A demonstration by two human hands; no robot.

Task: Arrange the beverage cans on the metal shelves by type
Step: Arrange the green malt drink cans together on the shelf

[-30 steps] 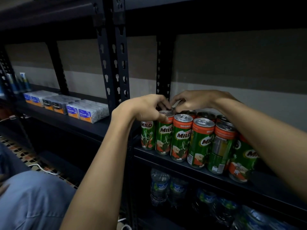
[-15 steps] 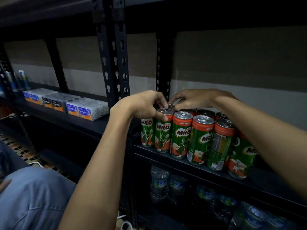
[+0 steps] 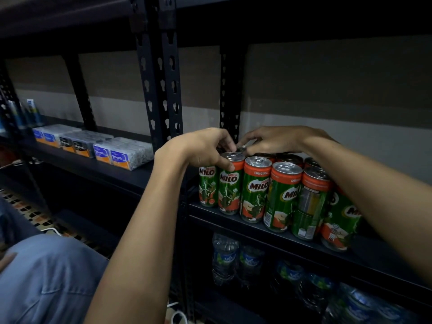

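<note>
As hands meet: both reach over the can block at centre frame, on the metal shelf (image 3: 268, 226)
Front row: Milo cans (image 3: 256, 188) upright, side by side, touching; judged full, so weighty; thin stiff walls, slick printed sides
Left hand (image 3: 201, 148): thumb and curled fingers clamped on the rim of the second can (image 3: 230, 183) from the left
Right hand (image 3: 275, 139): fingers bent down over a back-row can (image 3: 241, 148); whether they pinch it, cannot tell
Best hold: likely round the top rim or mid-body, kept upright
Far left: boxed packs (image 3: 131, 153) on the neighbouring shelf
</note>
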